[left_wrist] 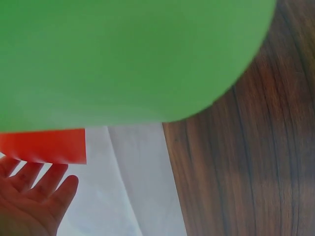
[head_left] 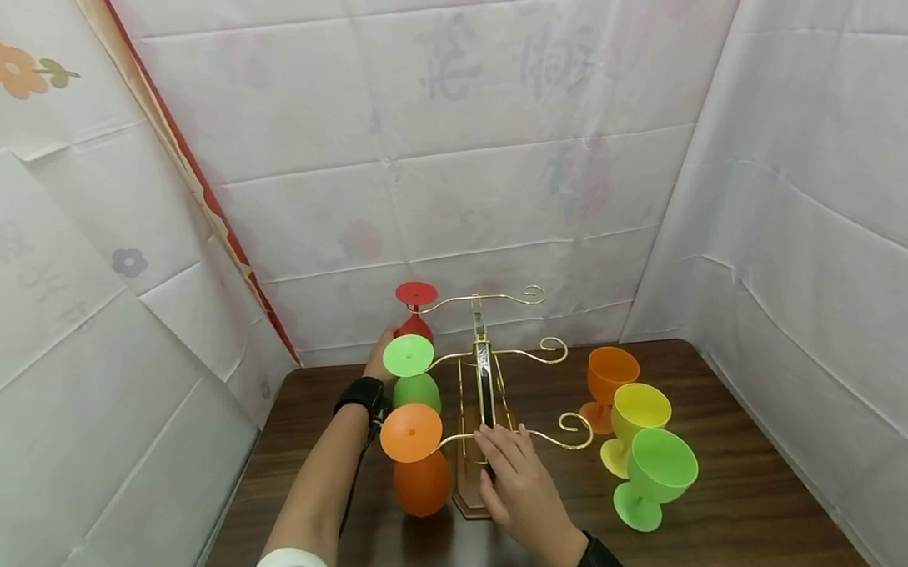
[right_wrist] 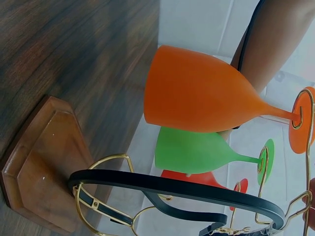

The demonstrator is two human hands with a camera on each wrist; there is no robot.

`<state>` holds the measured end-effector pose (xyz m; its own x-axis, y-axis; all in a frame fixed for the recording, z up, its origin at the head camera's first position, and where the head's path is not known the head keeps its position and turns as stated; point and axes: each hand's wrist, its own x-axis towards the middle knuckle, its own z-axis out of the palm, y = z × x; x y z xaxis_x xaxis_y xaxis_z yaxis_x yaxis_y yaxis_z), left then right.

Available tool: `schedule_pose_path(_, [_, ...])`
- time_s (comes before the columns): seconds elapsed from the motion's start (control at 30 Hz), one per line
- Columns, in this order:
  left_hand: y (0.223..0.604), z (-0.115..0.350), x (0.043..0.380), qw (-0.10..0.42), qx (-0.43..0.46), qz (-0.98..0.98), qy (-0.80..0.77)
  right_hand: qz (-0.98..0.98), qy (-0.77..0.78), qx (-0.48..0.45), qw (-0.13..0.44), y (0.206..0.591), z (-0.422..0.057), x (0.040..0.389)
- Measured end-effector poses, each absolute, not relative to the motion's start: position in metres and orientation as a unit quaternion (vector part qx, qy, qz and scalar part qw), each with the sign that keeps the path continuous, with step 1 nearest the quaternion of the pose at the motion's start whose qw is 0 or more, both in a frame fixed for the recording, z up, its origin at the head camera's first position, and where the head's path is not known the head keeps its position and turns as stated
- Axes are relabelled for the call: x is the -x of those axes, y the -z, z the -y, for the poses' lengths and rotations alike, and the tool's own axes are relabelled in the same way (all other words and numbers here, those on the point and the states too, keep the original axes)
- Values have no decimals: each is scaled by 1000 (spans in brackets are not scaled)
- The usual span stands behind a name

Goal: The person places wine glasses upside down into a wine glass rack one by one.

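A gold wire rack [head_left: 482, 357] with a black central bar stands on a wooden base [head_left: 469, 501]. Upside down along its left side hang a red goblet [head_left: 415, 326], a green goblet [head_left: 417, 391] and an orange goblet [head_left: 422, 485]. My left hand [head_left: 381, 357] is at the red goblet's bowl at the back; in the left wrist view its spread, fairly straight fingers [left_wrist: 48, 181] reach the red edge, the thumb out of sight. My right hand [head_left: 515, 482] rests on the front top of the rack, fingers extended over the bar.
On the table's right stand an orange goblet [head_left: 612, 376], a yellow goblet [head_left: 642, 410] and a light green goblet [head_left: 663, 464], upright. The rack's right-hand curled hooks [head_left: 552, 351] carry nothing. White cloth walls [head_left: 451, 192] enclose the dark wooden table [head_left: 341, 479].
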<state>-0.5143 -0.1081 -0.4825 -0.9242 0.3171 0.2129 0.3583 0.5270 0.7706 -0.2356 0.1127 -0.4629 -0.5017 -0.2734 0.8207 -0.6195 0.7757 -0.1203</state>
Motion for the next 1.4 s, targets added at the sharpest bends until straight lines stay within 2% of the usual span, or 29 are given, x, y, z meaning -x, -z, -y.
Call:
schedule_pose_path(0.7, [480,118,510,40,223,856,465,840,-204,-267,426,461,-111,234])
schedule_pose_path(0.97, [481,135,512,42,181,880,437,841,-202,-266,426,463,-112,234])
schedule_pose_path(1.23, [471,150,496,31,151,894,421,840,-208,-265,425,463,-111,235])
schedule_pose_path(1.4, [467,159,478,36,152,892,423,854,-210,-256,402,462,-110,232])
